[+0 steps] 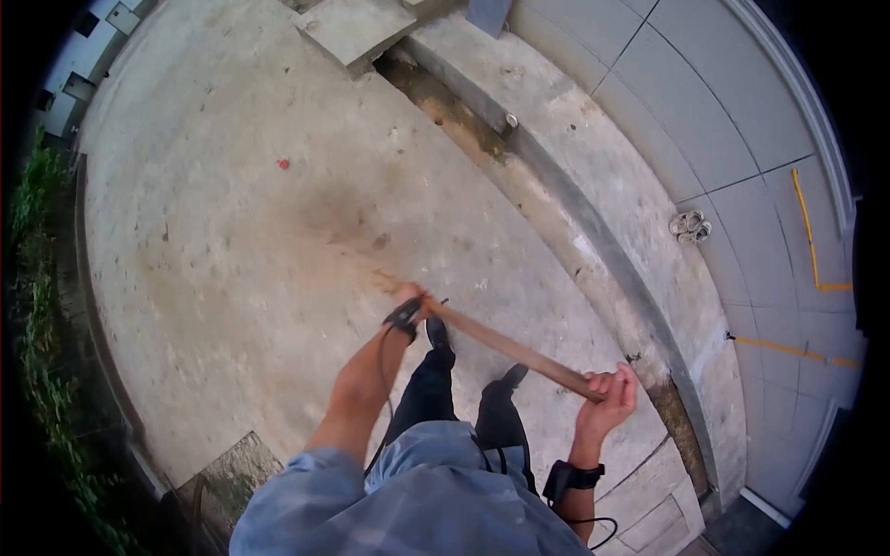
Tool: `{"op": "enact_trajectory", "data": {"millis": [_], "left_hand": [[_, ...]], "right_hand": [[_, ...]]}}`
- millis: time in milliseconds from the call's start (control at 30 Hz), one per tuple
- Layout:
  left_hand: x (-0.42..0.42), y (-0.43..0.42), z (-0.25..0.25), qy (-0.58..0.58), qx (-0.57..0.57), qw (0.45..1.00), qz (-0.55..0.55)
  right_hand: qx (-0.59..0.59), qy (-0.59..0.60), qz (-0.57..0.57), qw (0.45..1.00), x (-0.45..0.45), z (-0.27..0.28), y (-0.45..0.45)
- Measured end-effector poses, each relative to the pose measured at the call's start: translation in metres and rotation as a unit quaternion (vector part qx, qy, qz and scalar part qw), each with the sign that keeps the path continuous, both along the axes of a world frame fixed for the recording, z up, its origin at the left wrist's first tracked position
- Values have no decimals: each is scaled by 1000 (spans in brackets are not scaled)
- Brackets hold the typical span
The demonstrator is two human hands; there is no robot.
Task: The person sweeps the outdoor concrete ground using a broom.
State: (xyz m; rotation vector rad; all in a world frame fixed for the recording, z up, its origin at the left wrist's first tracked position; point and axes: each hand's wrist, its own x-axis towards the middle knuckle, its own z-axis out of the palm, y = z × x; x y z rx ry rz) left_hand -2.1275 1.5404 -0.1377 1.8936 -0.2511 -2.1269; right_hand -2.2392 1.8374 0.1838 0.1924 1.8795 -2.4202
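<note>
A long wooden-handled tool (pixel 510 348) slants across in front of my body. My right hand (pixel 609 400) is closed around its upper end, out to the right. Lower down the shaft, my left hand (pixel 410 300) wraps round it just above my shoe. Beyond the left hand the far end fades into a tan blur over the concrete, so its head cannot be made out. Dark straps with cables circle both wrists.
Stained concrete ground (pixel 213 278) spreads ahead, with a small red scrap (pixel 284 164) on it. A drainage channel (pixel 547 190) curves along the right, partly bridged by a slab (pixel 357 32). Shoes (pixel 691 227) sit by the tiled wall (pixel 686 102). Plants (pixel 42 352) line the left.
</note>
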Motion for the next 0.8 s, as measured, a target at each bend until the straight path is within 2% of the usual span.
{"op": "enact_trajectory", "data": {"millis": [33,67,133,200,233,267,333,400,467,500,533,600,667,733,800], "left_hand": [[9,-12,63,-38,-77,995,48],[25,-26,56,11,-3,991,130],[20,-19,111,4,-41,991,126],[5,-1,128,64,-41,986,149],[-5,11,121,113,4,980,164],[-19,23,115,161,49,969,179],[-54,53,156,195,95,966,140],[-86,86,160,226,147,958,97],[-119,109,197,224,143,962,58],[-134,118,199,242,184,952,29],[-148,126,198,257,223,940,2],[-174,133,197,319,240,917,-26],[-198,119,211,293,234,923,-88],[-219,104,175,282,233,928,-77],[-233,86,112,279,124,945,-118]], "right_hand": [[-19,-14,-1,1000,0,-8,-8],[-35,-31,-2,999,4,-11,-10],[-50,-29,-6,998,-1,-12,1],[-80,-12,-25,996,-17,-6,20],[-50,12,-45,998,-22,7,30],[32,58,-92,993,-26,21,42],[20,141,-112,983,-24,48,77],[24,197,-159,967,-16,85,106],[52,242,-181,952,-1,123,126],[54,268,-208,939,7,144,124],[77,315,-185,928,16,167,107],[138,341,-260,893,24,195,72],[88,424,-244,868,9,213,10],[106,412,-235,874,-7,202,-23],[152,385,-230,881,-32,177,-49]]}}
